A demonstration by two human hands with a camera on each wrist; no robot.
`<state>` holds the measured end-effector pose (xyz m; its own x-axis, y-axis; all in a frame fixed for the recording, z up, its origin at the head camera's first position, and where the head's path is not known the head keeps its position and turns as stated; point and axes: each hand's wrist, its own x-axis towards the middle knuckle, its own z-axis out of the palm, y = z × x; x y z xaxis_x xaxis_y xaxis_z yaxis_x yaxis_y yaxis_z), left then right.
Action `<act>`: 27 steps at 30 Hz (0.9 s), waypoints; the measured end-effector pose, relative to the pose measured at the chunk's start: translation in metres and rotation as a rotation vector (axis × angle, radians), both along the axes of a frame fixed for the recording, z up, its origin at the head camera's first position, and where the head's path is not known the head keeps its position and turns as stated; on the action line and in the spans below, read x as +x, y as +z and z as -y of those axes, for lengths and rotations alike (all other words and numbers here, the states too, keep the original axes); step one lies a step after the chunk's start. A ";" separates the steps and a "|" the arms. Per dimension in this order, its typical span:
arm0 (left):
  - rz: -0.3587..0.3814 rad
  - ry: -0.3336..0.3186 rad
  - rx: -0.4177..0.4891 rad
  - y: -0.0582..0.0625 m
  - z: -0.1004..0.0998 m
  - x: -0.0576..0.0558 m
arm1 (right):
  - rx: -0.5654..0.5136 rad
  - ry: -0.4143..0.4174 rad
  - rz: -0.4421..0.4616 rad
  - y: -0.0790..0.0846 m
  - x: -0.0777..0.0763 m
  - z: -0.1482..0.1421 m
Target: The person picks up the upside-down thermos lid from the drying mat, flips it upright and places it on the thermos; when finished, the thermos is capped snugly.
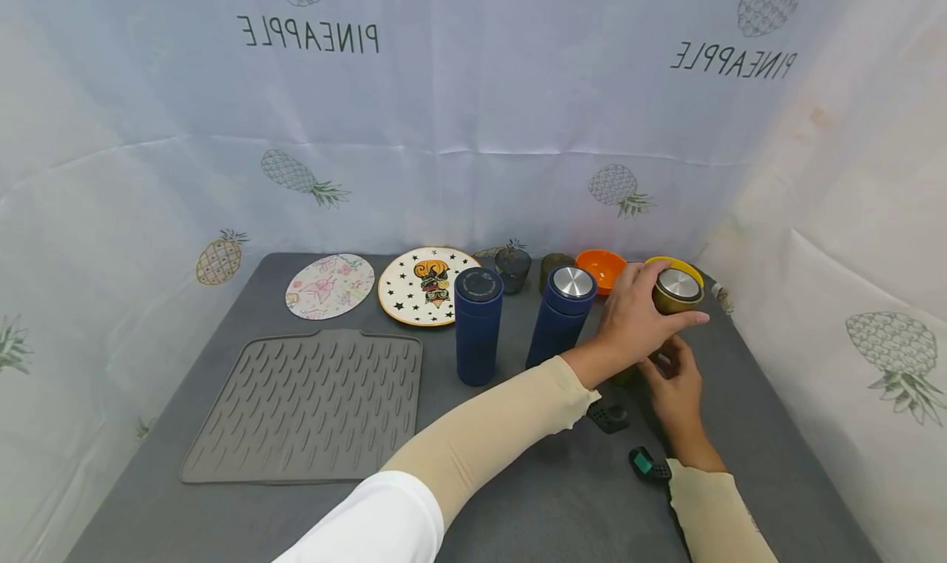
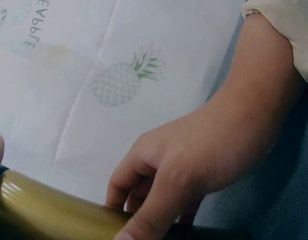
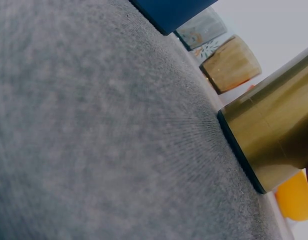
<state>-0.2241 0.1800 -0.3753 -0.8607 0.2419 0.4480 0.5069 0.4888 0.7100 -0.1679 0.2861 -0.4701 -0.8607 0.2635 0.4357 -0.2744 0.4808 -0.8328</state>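
Observation:
An olive-gold thermos (image 1: 676, 287) with a silver-topped lid is at the right of the table, between both hands. My left hand (image 1: 638, 312) grips it near the top, thumb on the near side and fingers on the far side. Lower down, my right hand (image 1: 676, 382) holds the body between thumb and fingers; the left wrist view shows this right hand (image 2: 184, 160) around the lower part. In the right wrist view the thermos (image 3: 274, 125) has its dark base right at the grey tabletop (image 3: 104, 125). My left forearm hides much of its body in the head view.
Two blue thermoses (image 1: 478, 333) (image 1: 562, 312) stand left of my hands. Behind are a dark cup (image 1: 512, 269), a brown cup (image 1: 555, 270), an orange bowl (image 1: 601, 269) and a yellow bowl (image 1: 688, 267). Farther left are two decorated plates (image 1: 330, 287) (image 1: 414, 296) and a ridged grey mat (image 1: 311, 407).

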 end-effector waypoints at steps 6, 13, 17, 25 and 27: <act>0.009 -0.118 0.097 -0.004 0.005 -0.004 | 0.004 -0.005 -0.035 -0.003 -0.002 -0.001; -0.012 -0.265 0.156 -0.011 0.013 -0.005 | -0.030 0.007 -0.034 -0.005 -0.003 -0.001; -0.012 -0.251 0.197 -0.010 0.013 -0.005 | -0.024 0.004 -0.035 -0.006 -0.003 -0.002; 0.024 -0.192 0.202 -0.008 0.010 -0.006 | -0.007 -0.007 -0.044 -0.009 -0.004 -0.002; 0.020 -0.199 0.203 -0.009 0.011 -0.006 | -0.008 -0.009 -0.041 -0.009 -0.004 -0.002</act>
